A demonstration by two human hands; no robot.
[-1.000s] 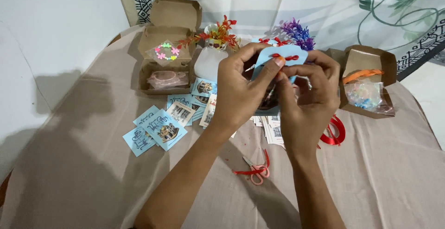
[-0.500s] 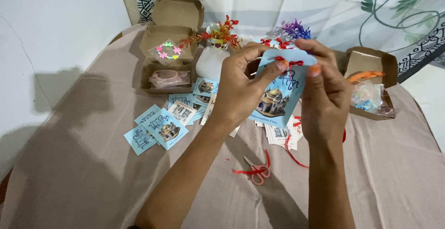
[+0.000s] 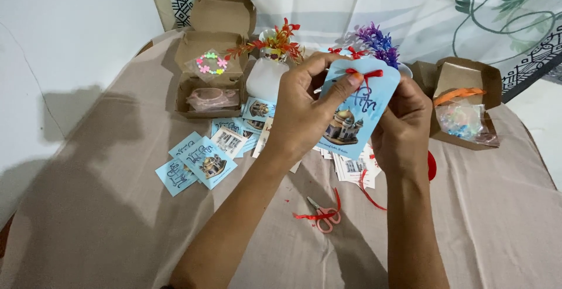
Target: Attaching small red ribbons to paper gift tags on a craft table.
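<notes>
Holding a blue card (image 3: pixel 358 109) up above the scissors (image 3: pixel 324 215), I pinch its top edge with my left hand (image 3: pixel 304 110), fingertip pressed on the red ribbon bow (image 3: pixel 364 76). My right hand (image 3: pixel 403 126) grips the card's far side from behind. Loose blue cards (image 3: pixel 199 163) lie left of the scissors, cardboard boxes (image 3: pixel 212 61) beyond.

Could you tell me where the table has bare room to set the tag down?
Bare beige cloth lies near-left, below the loose blue cards, and near-right, below the right cardboard box. It is crowded at the centre: card piles, small pink scissors.
</notes>
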